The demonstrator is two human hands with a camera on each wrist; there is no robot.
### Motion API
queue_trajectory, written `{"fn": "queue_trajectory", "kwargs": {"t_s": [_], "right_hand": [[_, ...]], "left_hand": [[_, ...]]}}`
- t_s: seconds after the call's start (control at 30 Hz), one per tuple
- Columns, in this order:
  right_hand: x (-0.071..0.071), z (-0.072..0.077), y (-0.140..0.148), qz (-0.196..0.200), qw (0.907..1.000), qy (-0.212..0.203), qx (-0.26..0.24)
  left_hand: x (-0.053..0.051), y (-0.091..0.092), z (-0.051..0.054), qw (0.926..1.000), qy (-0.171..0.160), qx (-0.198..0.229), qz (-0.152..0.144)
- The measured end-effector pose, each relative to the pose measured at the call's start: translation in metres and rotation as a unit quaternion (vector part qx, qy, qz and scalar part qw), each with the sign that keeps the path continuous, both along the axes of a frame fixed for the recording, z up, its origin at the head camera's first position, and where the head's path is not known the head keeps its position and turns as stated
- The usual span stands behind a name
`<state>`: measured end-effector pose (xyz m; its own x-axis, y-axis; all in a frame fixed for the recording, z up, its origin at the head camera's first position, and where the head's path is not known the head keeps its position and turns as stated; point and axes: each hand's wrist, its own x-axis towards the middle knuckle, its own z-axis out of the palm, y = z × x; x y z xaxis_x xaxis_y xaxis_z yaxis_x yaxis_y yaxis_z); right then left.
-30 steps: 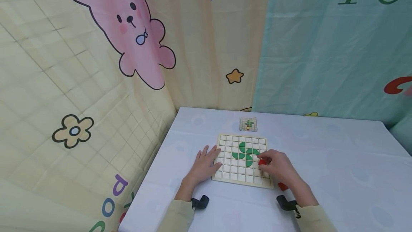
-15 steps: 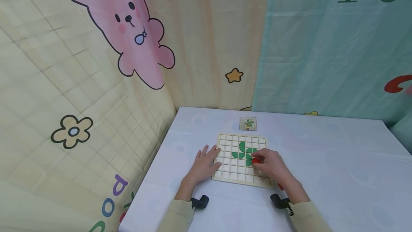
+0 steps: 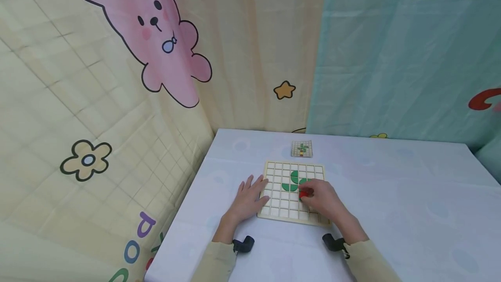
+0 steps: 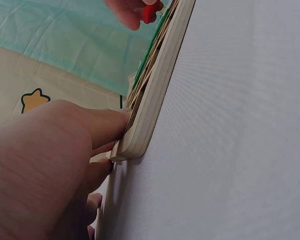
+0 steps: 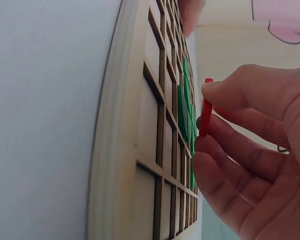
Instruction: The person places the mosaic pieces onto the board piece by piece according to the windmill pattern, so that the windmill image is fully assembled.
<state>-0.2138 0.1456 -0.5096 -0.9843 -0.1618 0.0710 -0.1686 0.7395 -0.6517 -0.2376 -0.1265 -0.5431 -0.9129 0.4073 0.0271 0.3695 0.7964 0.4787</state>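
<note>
A wooden grid board (image 3: 278,206) lies on the table, with green rounded pieces (image 3: 289,187) set in its middle in a pinwheel; the right hand partly covers them. My left hand (image 3: 248,199) rests at the board's left edge, fingers spread, and the left wrist view shows its thumb (image 4: 107,122) against the rim. Between thumb and fingers my right hand (image 3: 322,197) pinches a small red tile (image 5: 206,112). That tile is held above the board, apart from its surface in the right wrist view, near the lower green piece.
Behind the board lies a small pattern card (image 3: 302,148) with a printed grid and coloured shapes. A white cloth covers the table (image 3: 411,203). Printed curtains (image 3: 250,55) hang along the back and left sides.
My right hand has moved left across the board with the red tile. Another red piece by the board's lower right corner is now hidden behind the right arm. The left hand stays put.
</note>
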Motion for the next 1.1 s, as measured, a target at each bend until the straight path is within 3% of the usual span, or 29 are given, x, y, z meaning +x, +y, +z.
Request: {"fn": "queue_trajectory", "kwargs": {"t_s": [1.1], "right_hand": [[-0.006,-0.001,-0.023,0.040,0.9979,0.027,0.043]], "left_hand": [[0.001,0.001,0.004,1.0000,0.001,0.002,-0.004]]}}
